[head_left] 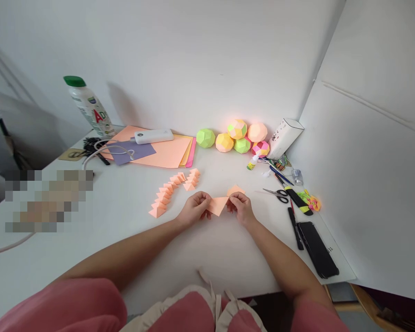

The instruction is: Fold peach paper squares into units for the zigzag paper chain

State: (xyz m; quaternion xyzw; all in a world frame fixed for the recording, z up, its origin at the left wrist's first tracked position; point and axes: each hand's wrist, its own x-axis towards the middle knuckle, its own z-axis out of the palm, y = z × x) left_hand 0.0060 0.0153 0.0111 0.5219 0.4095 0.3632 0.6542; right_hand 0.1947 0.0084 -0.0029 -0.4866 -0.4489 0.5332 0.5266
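Note:
A small peach sheet of paper (217,205), folded to a downward point, is stretched between my two hands above the white table. My left hand (196,206) pinches its left corner. At the right corner my right hand (241,206) grips it between thumb and fingers. Another peach paper piece (235,189) lies just behind my right hand. To the left of my hands, folded peach paper units (165,193) run in a curved row, with a shorter row of units (192,180) beside it.
Paper balls (224,142) in several colours sit against the wall. Scissors (281,196), a utility knife (298,200), a marker (295,228) and a phone (318,249) lie at the right. Coloured sheets (166,154), a power bank (154,136) and a bottle (91,108) stand or lie back left.

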